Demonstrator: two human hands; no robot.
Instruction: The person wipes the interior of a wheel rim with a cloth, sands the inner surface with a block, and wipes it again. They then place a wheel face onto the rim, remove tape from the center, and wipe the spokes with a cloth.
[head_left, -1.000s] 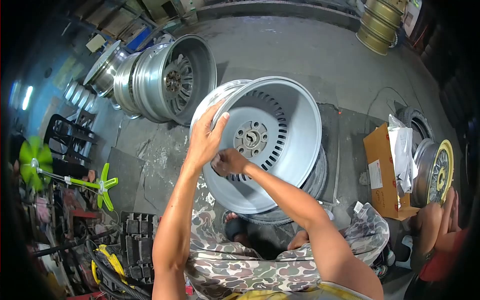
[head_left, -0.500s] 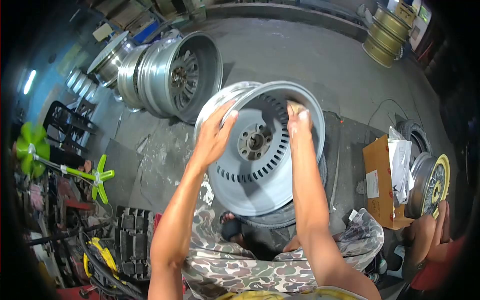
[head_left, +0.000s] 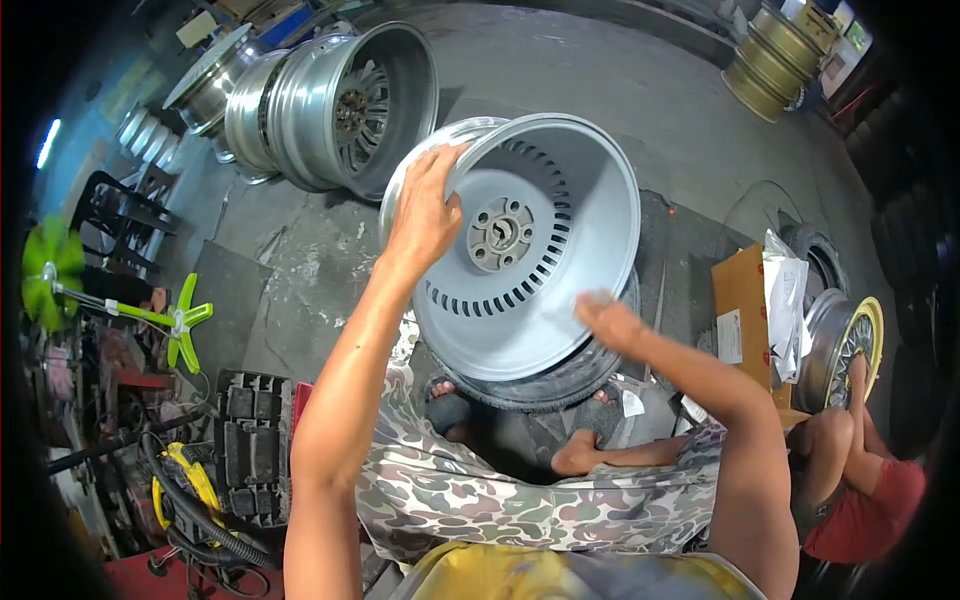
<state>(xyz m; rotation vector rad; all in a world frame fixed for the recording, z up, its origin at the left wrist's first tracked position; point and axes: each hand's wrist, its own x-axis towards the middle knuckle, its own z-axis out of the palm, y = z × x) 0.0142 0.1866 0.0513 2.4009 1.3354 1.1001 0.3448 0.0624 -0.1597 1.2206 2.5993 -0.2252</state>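
Observation:
A grey wheel rim (head_left: pixel 510 340) with a ring of narrow slots and a bolt-hole hub leans tilted in front of me, on a black tire (head_left: pixel 540 395) on the floor. My left hand (head_left: pixel 427 205) is closed over the rim's upper left edge, fingers on the outer barrel. Near the inner wall at the lower right is my right hand (head_left: pixel 618 328), its fingers pinched and blurred by motion. It holds a small tan piece that looks like sandpaper (head_left: pixel 592 302); whether it touches the metal is hard to tell.
Several silver rims (head_left: pixel 310 120) stand at the upper left, gold rims (head_left: pixel 775 65) at the upper right. A green fan (head_left: pixel 55 275) is at left. To the right are a cardboard box (head_left: pixel 735 310), a yellow-edged rim (head_left: pixel 850 345) and another person in a red garment (head_left: pixel 875 510).
My right hand has moved from the rim's upper right inner wall down to its lower right side. My left hand still holds the edge. The whole view has shifted slightly.

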